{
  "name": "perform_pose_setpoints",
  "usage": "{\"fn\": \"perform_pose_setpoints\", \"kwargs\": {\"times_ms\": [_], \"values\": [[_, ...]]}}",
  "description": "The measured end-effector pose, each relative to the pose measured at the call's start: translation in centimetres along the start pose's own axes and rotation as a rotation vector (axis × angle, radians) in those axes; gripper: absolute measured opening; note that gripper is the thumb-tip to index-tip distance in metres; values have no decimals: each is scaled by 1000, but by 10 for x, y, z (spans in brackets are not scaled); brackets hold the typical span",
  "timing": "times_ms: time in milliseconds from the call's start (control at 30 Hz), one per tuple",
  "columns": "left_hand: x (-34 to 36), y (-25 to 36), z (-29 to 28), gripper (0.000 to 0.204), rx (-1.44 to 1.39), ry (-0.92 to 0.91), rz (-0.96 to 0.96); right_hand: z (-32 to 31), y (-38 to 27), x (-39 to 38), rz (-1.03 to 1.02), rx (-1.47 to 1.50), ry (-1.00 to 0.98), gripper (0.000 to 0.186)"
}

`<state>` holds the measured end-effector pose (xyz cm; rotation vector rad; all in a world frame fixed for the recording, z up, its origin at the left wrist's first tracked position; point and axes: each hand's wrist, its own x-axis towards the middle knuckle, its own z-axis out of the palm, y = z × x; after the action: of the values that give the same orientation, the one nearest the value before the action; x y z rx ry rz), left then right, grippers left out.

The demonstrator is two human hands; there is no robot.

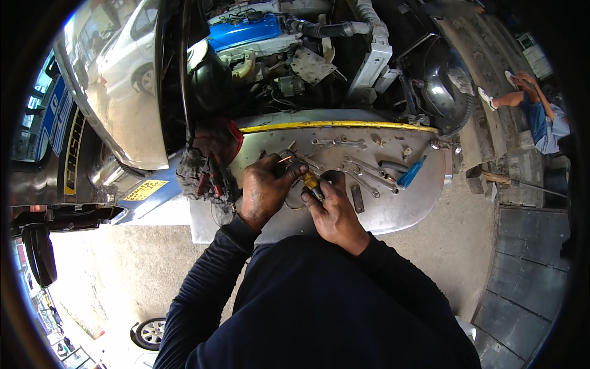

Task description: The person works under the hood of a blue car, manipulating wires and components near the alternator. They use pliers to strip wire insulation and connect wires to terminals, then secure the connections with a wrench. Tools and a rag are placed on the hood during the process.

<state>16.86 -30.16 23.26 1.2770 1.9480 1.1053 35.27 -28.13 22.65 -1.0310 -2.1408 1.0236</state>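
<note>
1. On my head feed, dark sleeves rise from 6 o'clock to two bare hands just about the centre of view.
2. The left hand [261,187], toward 9 o'clock, has its thumb and forefinger pinched around a thin copper-coloured piece [284,159].
3. The right hand [337,209], toward 4 o'clock, curls its thumb and fingers on a yellow-and-dark tool [311,182], which sits at centre, between both hands; I can't tell whether the left thumb touches it.
4. Beneath them I see a grey metal panel [283,138]. Loose wrenches [365,175] and a blue-handled tool [412,174] lie on it toward 3 o'clock.
5. At 9 o'clock, red-handled tools [216,178] rest against a dark rag [190,169].
6. Beyond, an engine with a blue cover [243,31] fills 11 o'clock.
7. Farthest, between 2 and 3 o'clock, a person [544,123] sits.
</note>
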Motion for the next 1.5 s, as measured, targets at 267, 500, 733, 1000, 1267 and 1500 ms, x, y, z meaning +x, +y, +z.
{"fn": "perform_pose_setpoints", "kwargs": {"times_ms": [267,500,733,1000,1267,1500], "values": [[10,2,-7,21,255,46,447,-3,8,6,239,196,-107,31],[8,-8,-27,30,71,-219,392,-19,20,16,-189,-153,-5,33],[8,11,-45,22,2,-427,103,-26,20,15,-112,-187,-114,33],[1,26,-22,24,134,-113,59,-23,10,15,-79,-165,-105,31],[0,36,-26,34,-94,-255,174,-29,8,18,-138,-299,-61,29],[2,18,-8,42,-53,-100,36,-20,3,12,63,34,-135,30]]}}
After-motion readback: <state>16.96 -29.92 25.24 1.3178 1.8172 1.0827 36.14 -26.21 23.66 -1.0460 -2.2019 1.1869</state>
